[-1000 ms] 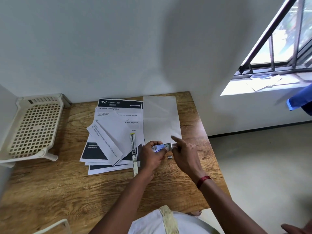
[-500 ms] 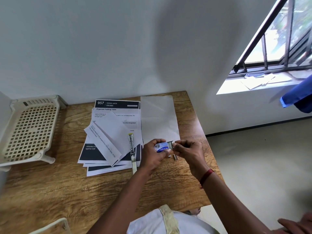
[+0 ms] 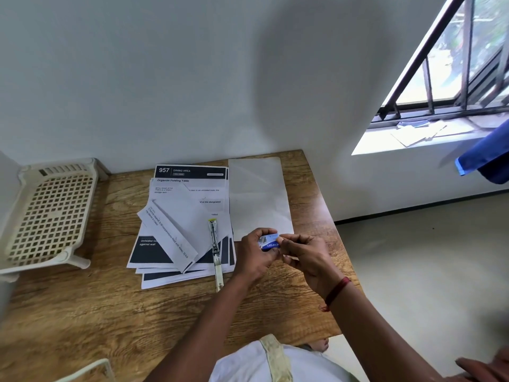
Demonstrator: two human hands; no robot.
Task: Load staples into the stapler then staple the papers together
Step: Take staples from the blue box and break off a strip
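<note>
Centre of frame, slightly right: small blue staple box (image 3: 269, 242), over the right part of the wooden table (image 3: 82, 321), between both hands. Left hand (image 3: 254, 253) clamped on it, fingers curled over the top, thumb underneath. Right hand (image 3: 305, 256) closed as well, thumb and forefinger pinching at the box's right end; whether on the flap or on staples inside, cannot tell. Red thread (image 3: 337, 290) round the right wrist.

Just left of the hands: stapler (image 3: 215, 248), opened out flat in one long line, metal part toward the top of frame, pale part toward the bottom. Upper part lying on the papers (image 3: 190, 213), lower tip reaching past the stack's edge onto bare wood. Apart from both hands.

Papers: loose fanned stack of printed sheets, left of centre, top sheet headed "957 DINING AREA", dark blocks near the lower corners, one folded sheet tilted across the pile. Just beside the stack on its right, a blank sheet (image 3: 259, 194), lower corner hidden behind the hands.

Left edge of frame: cream plastic lattice rack (image 3: 52, 216) on short legs, standing on the table against the wall. Lower left corner: rim of another cream piece (image 3: 91, 368), mostly out of frame.

Upper right: barred window (image 3: 446, 64), flat scraps (image 3: 418, 130) on its sill. Right edge: blue cloth (image 3: 484, 161). Bottom centre: white garment (image 3: 248, 365) of the person.
</note>
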